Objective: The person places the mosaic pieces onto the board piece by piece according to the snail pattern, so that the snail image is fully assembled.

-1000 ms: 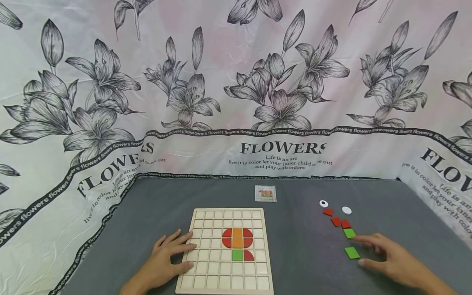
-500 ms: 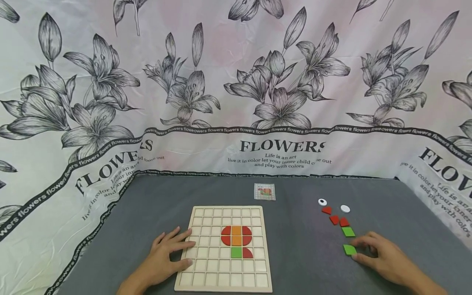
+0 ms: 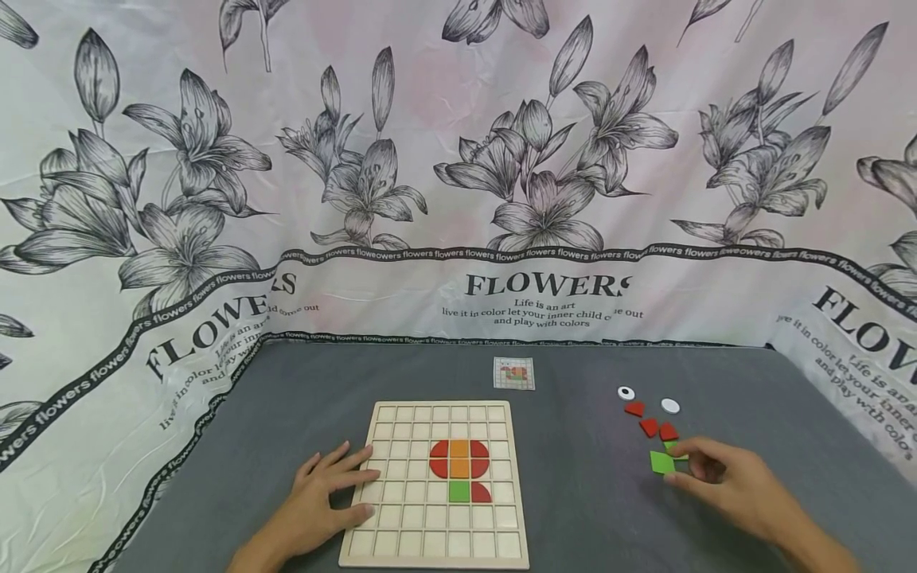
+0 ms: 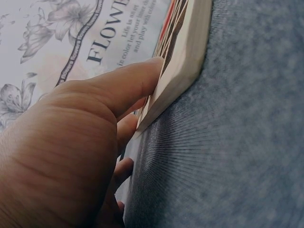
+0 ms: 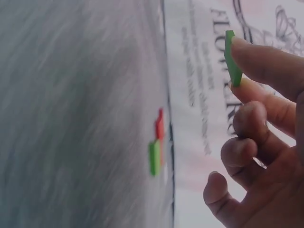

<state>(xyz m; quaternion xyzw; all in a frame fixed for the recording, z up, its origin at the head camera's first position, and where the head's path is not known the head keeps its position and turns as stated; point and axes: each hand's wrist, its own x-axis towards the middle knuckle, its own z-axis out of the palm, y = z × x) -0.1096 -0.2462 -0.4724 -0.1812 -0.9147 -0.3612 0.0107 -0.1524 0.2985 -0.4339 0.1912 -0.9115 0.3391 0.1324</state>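
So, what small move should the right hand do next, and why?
Probably carry the green tile left toward the board: the right hand pinches it above the table, and bare squares remain beside the placed tiles.

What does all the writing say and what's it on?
"FLOWERS": on the cloth, last letter clipped.
"Life is an art": cloth.
"live it in color let your inner child c... e out": cloth, broken.
"and play with colors": cloth.
"flowers": repeated on upper dark band.
Mostly too small to read: lower band.
Too small to tell: any words on the card.
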